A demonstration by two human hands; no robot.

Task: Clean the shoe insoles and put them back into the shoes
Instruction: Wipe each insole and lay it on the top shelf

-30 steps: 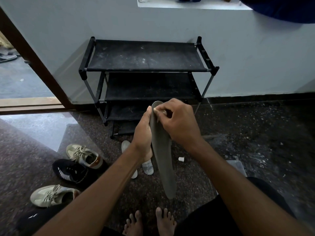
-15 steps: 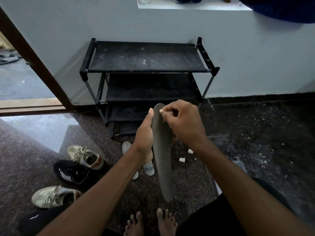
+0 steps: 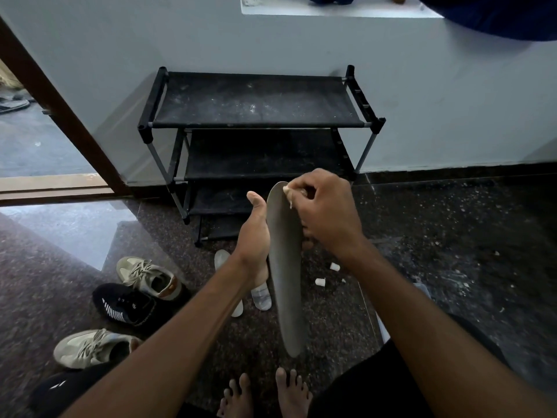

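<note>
Two hands hold one grey insole (image 3: 286, 282) upright above the floor (image 3: 452, 236). The left hand (image 3: 253, 236) grips its middle from the left side with the thumb lying straight up along the edge, while the right hand (image 3: 325, 212), fingers curled, pinches a small whitish scrap (image 3: 287, 191) against the insole's top end. A beige sneaker (image 3: 147, 277), a black sneaker (image 3: 126, 306) and a second beige sneaker (image 3: 90, 348) sit on the floor to the left, pale insoles (image 3: 261, 295) lie just beyond the left hand, and a black shoe rack (image 3: 256, 101) stands against the wall.
</note>
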